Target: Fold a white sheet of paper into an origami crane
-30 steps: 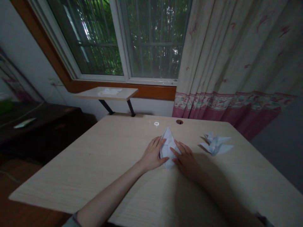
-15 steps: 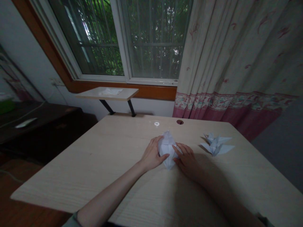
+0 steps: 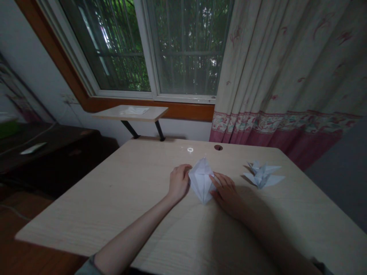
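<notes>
paper [image 3: 200, 187] lies on the desk [image 3: 123, 187] between our hands; our left hand [image 3: 179, 182] curls at its corner, pinch unclear; our right hand [image 3: 226, 191] steadies it, fingers loosely spread; we should crease evenly.

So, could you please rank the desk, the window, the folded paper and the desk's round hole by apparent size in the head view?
Largest to smallest:
Desk
Window
Folded paper
Round hole
</notes>
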A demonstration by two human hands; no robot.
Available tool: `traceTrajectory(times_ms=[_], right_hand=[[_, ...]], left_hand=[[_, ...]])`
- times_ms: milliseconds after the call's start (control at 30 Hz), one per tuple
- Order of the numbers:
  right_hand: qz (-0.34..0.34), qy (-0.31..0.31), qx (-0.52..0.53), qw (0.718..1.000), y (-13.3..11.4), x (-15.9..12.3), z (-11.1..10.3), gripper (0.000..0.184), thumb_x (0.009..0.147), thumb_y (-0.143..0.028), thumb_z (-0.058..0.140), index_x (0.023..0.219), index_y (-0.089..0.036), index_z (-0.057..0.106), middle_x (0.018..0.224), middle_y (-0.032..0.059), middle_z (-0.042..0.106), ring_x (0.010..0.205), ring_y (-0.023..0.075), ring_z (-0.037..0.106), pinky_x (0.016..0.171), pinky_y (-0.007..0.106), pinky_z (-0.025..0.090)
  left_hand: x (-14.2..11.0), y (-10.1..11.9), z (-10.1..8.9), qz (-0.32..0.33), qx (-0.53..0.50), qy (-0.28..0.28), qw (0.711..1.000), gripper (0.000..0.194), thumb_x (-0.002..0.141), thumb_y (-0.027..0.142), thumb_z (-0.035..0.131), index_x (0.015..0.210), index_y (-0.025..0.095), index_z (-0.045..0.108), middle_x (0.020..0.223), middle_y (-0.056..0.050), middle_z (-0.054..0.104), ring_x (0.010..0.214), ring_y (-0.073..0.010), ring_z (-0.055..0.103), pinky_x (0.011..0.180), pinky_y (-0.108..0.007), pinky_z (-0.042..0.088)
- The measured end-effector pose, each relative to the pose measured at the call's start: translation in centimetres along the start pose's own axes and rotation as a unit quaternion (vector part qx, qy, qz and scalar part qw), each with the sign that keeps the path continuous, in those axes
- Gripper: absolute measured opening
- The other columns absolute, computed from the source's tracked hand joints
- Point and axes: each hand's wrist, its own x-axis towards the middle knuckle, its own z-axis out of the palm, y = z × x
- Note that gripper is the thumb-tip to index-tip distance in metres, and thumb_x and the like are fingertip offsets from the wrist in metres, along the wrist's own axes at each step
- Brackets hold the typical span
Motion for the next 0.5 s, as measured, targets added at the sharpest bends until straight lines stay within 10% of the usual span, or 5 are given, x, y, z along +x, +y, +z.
traceTrajectory(times_ms=[500], right_hand=[[0.002,-0.015,0.027,1.000,-0.06,0.14,-0.17,0.049,0.094,-0.029,0.041,0.142,-0.019,0.035,0.136,0.0145,0.048,0.126,0.0279,0.043,0.103,0.052,0.037]], left_hand=[[-0.64,0.71,0.15,0.055,0.060,-0.073,0.994,0.024,0.094,0.039,0.047,0.103,0.026,0.065,0.122,-0.002,0.061,0.116,-0.0246,0.046,0.103,-0.049,0.026]])
